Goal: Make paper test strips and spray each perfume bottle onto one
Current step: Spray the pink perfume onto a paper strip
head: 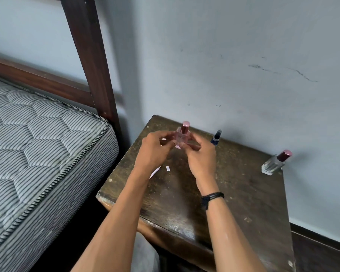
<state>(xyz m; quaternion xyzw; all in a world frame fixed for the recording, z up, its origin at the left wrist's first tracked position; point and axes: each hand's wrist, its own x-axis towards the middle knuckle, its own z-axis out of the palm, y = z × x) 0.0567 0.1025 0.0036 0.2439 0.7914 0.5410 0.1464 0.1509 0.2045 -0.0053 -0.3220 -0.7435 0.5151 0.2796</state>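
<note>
A worn wooden table (pixel 243 203) stands against a pale wall (pixel 224 55), with a striped mattress (pixel 37 144) and a dark bed post (pixel 90 55) close on its left. Three bottles stand along the far side. A pink bottle (pixel 182 137) is just behind the hands, a small blue spray bottle (pixel 216 137) is near it on the right, and a clear bottle with a dark red cap (pixel 274 163) sits at the far right corner beside the wall.

The left hand (pixel 155 148) and right hand (pixel 201 156) are held close together above the table, fingers curled, pinching a small piece of paper (pixel 178 147) between them. Whether they touch the pink bottle cannot be told.

A short paper scrap (pixel 167 168) lies on the table below the hands. A longer paper strip (pixel 155 172) is partly hidden by the left forearm. The near and right parts of the tabletop lie open. A black wristband (pixel 212 196) circles the right wrist.
</note>
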